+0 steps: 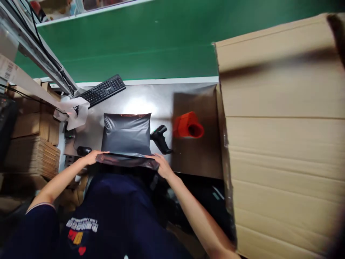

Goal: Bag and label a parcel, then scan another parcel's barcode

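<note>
Two hands, left [93, 157] and right [161, 166], press flat on a grey mailer bag [126, 138] on the steel table [188, 158]

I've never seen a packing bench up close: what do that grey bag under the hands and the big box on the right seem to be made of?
The grey bag looks like thin plastic film: smooth, with a slight sheen and soft wrinkles; both the left hand and right hand press its near edge. The big box looks like matte brown corrugated cardboard, with creases across its wall.
</note>
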Tool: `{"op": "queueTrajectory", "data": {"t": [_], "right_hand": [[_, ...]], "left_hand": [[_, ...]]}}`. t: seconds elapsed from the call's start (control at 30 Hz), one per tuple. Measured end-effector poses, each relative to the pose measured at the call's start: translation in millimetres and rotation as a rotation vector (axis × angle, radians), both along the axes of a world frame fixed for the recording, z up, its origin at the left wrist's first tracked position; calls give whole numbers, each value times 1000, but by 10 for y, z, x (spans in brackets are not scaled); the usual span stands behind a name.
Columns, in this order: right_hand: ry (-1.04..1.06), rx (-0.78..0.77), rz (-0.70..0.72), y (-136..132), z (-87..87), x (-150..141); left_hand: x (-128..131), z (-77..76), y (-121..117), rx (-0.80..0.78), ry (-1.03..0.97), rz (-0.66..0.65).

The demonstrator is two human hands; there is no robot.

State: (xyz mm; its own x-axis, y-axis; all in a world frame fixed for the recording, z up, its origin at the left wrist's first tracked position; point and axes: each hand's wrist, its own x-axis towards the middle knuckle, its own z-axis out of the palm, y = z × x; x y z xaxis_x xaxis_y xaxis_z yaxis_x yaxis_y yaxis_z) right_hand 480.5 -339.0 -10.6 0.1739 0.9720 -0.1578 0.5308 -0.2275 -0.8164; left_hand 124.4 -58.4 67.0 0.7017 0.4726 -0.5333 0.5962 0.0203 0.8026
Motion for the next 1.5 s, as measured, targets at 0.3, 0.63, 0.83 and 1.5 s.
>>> {"op": "queueTrajectory", "data": {"t": [0.3,0.63,0.83,1.5], "right_hand": [[209,220,-712,1055,454,46],[-242,-223,-651,1812,619,286],[-361,-374,-613,1928,659,326],[-120,-108,-554,1601,121,46]], "left_hand": [[738,-108,321,276,-105,511],[1242,-295,583,580,-46,658],[1257,-395,691,598,108,601],[1371,-463,314,829,341,181]]}}
